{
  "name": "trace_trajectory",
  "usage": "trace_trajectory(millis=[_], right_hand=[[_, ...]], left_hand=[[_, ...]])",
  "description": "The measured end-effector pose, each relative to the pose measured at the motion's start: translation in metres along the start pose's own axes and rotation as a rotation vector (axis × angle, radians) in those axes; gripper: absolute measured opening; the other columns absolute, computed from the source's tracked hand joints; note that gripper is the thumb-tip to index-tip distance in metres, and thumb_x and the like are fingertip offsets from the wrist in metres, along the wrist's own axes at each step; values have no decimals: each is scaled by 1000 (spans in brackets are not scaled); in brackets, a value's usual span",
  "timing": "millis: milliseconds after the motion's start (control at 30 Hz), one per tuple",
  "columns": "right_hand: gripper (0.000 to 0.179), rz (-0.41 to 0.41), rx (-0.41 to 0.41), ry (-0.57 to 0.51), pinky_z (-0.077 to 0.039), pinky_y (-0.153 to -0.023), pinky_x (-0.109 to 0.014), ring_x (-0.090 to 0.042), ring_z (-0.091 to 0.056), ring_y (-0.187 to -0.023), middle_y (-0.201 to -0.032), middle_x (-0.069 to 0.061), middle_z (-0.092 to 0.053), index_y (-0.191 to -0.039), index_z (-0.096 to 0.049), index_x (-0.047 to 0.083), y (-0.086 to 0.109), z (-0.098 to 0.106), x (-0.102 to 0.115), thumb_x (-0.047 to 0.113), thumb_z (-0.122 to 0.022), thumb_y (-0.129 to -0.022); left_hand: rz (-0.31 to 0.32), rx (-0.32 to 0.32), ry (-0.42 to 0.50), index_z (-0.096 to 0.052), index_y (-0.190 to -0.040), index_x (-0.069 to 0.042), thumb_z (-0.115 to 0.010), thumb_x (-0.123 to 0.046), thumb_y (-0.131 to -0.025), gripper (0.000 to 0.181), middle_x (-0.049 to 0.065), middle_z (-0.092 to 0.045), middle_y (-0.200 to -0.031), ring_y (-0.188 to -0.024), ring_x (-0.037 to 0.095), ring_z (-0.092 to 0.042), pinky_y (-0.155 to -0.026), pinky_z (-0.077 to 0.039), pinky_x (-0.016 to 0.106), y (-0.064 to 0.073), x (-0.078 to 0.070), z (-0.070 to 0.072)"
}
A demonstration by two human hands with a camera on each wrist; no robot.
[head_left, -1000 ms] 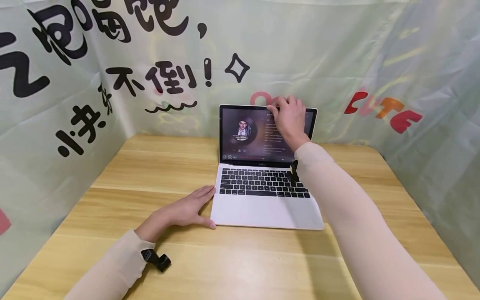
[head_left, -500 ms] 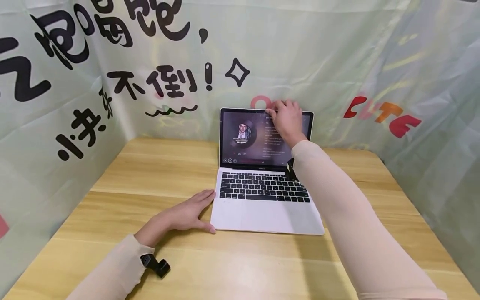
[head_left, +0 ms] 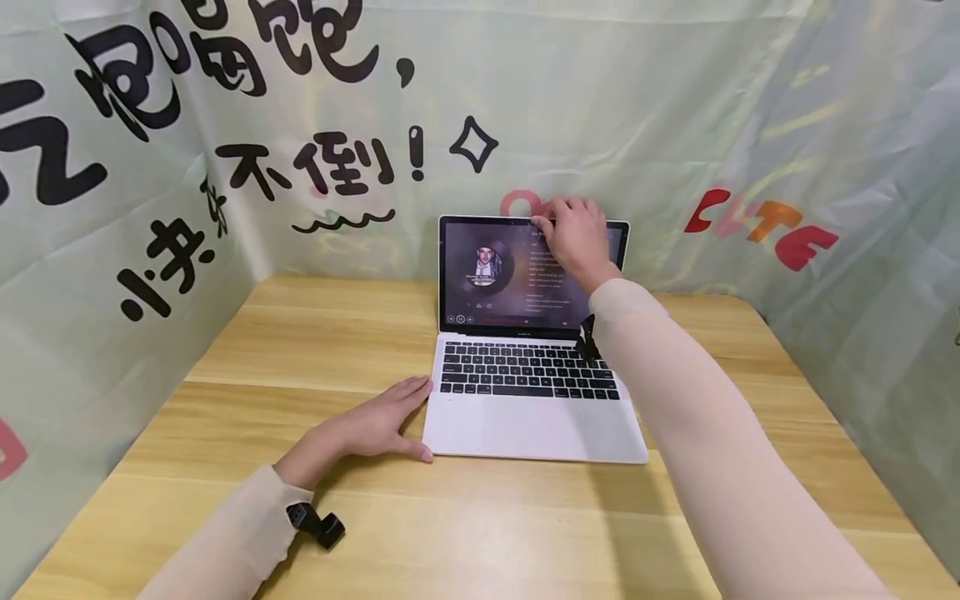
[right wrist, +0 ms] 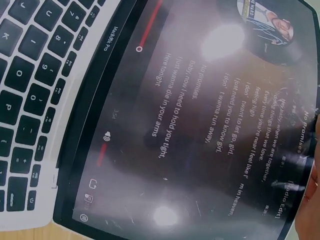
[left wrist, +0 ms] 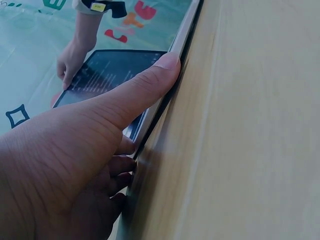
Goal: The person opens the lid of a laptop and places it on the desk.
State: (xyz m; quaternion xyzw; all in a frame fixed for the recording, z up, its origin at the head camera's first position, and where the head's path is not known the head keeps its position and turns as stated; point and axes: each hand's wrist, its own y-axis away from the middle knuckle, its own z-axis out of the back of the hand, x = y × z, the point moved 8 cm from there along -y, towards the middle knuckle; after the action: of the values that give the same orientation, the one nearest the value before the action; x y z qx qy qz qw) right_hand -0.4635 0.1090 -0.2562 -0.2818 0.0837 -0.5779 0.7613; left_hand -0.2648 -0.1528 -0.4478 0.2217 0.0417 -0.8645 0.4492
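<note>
An open silver laptop (head_left: 517, 429) with a lit screen (head_left: 491, 287) sits on the wooden table. My left hand (head_left: 375, 423) lies beside its left edge, fairly straight fingers against the side and thumb at the front corner. In the left wrist view, the thumb (left wrist: 145, 85) touches the front edge of the base. At the top of the lid, my right hand (head_left: 579, 237) pinches the rim, its thumb in front of the screen and its fingers partly hidden behind. The right wrist view shows the music player and lyrics on the screen (right wrist: 200, 130); only a bit of the hand (right wrist: 309, 210) appears at the right.
The wooden table (head_left: 480, 533) extends around the laptop. A pale printed cloth (head_left: 637, 108) hangs close behind the lid and along both sides. My right forearm (head_left: 697, 417) crosses over the laptop's right side. A small black camera (head_left: 317, 525) is strapped to my left sleeve.
The head view has shifted slightly. Both hands keep their places on the laptop, and the lid's angle looks nearly the same.
</note>
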Motion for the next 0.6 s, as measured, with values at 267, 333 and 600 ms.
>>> trace_trajectory(millis=[267, 333, 600], right_hand=[[39, 156, 5, 10, -32, -103, -55, -41, -45, -117, -121, -18, -53, -124, -57, 8, 16, 10, 8, 40, -52, -101], [37, 191, -17, 8, -33, -102, -55, -41, -46, -117, -119, -18, -53, -120, -57, 8, 21, 15, 9, 39, -53, -101], [35, 250, -37, 14, -37, -96, -56, -39, -49, -110, -112, -15, -54, -119, -58, 7, 36, 27, 2, 36, -57, -100]], left_hand=[[6, -3, 6, -14, -156, -3, -64, -74, -76, 118, 14, -10, -162, -148, 31, -7, -118, -11, 45, 2, -1, 3], [8, -7, 5, -14, -156, -3, -64, -74, -76, 118, 13, -10, -162, -148, 30, -7, -118, -11, 45, 2, 0, 3], [1, -2, 13, -14, -156, -3, -64, -75, -75, 119, 13, -9, -162, -148, 30, -6, -118, -11, 45, 2, -2, 1]])
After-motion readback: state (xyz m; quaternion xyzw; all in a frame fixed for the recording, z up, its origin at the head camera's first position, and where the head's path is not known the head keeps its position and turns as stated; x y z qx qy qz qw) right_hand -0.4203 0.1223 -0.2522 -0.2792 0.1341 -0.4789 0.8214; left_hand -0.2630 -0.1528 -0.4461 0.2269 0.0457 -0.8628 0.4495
